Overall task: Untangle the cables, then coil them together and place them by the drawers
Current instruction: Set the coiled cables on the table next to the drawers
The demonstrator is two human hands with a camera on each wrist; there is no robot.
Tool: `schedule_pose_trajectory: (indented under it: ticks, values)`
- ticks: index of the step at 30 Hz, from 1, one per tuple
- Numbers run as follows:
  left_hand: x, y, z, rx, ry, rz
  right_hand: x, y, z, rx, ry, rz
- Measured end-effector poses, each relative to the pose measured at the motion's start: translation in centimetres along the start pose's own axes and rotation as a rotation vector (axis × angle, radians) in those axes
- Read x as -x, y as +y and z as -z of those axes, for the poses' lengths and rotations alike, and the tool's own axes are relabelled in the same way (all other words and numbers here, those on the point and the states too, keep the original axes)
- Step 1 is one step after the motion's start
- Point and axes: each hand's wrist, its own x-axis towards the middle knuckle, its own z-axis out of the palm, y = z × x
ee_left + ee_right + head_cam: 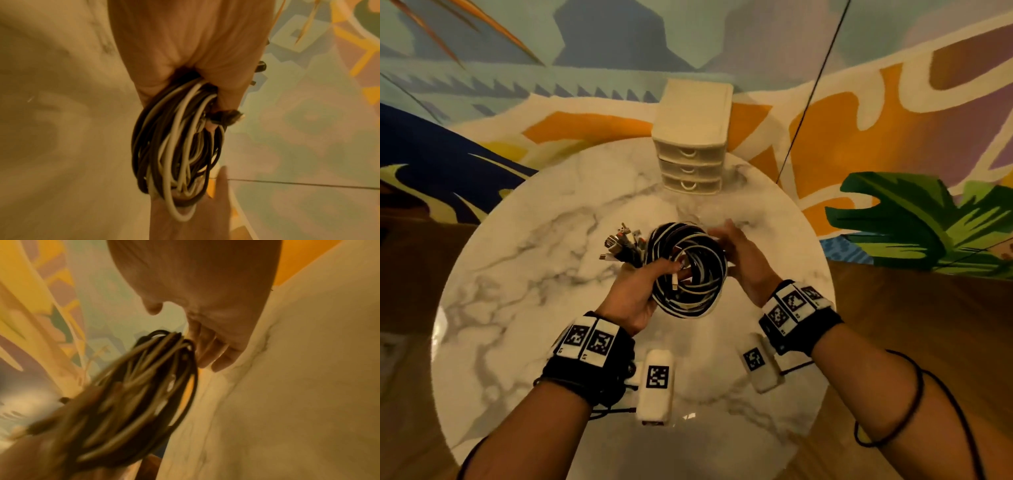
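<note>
The coil of cables (688,270) mixes black strands with white ones, and in the left wrist view the same bundle (176,146) shows dark brown-black and cream loops under warm light. The plug ends (625,245) at ten o'clock of the coil are silvery with touches of red-orange. The desk (534,274) is white marble with grey veining. The drawers (693,137) at twelve o'clock are plain cream. The rug (893,113) carries orange, pale teal, lilac, navy and cream shapes, with a green leaf at three o'clock. The wrist bands (592,359) are black, bearing white tags printed with black square codes.
</note>
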Motion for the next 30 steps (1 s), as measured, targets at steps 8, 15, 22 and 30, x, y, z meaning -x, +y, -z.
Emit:
schedule_pose_trajectory:
  ticks: [8, 15, 22, 30]
  values:
    - [-6.2, 6.5, 4.2, 0.125, 0.116, -0.136, -14.6, -0.3, -2.9, 1.166, 0.058, 0.089]
    - [-10.2, 8.2, 5.6, 0.135, 0.13, -0.101, -20.1, 0.6, -3.1, 1.293, 0.116, -0.016]
    - [-13.2, 8.4, 4.2, 0.093, 0.076, -0.032, -15.9, 1.0, -3.8, 1.332, 0.13, 0.124]
    - [-15.7, 8.2, 2.3, -0.013, -0.028, 0.001, -9.3, 5.4, -5.5, 1.265, 0.136, 0.124]
